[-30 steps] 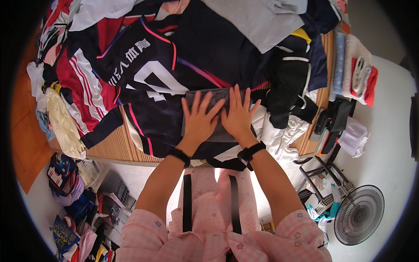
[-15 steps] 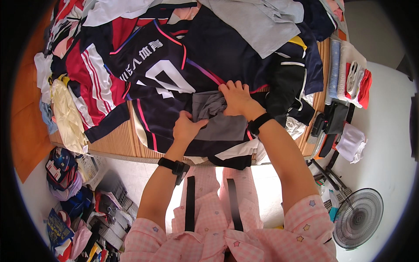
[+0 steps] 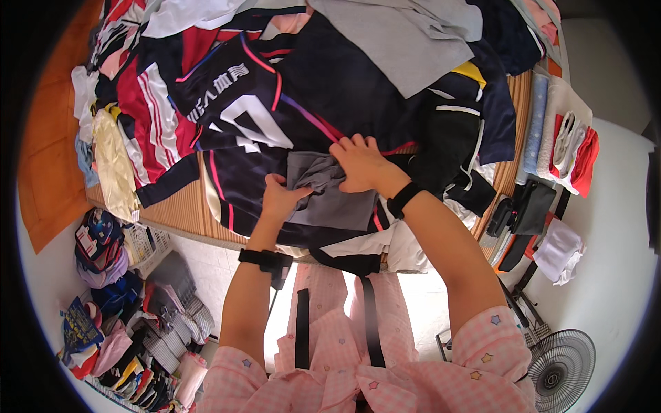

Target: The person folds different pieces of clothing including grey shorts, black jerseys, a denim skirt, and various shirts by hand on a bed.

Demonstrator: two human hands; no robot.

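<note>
A small grey garment point(image 3: 337, 208) lies partly folded on top of a dark jersey point(image 3: 237, 172), its upper part bunched in creases. At its left edge is my left hand point(image 3: 281, 201), thumb over the cloth and fingers curled beside it. My right hand point(image 3: 363, 166) rests on the garment's upper right with its fingers spread. The dark jersey has pink trim and a large white print.
Heaped clothes cover the slatted surface point(image 3: 186, 219), among them a light grey garment point(image 3: 420, 48) at the back and a cream one point(image 3: 113, 162) at left. Folded towels point(image 3: 568, 131) lie at right. A fan point(image 3: 561, 372) stands lower right; bags and clothes fill the lower left.
The view has shifted slightly. Both hands stay at the grey garment, which lies a little flatter around its upper edge; the right hand's fingers remain spread on it.
</note>
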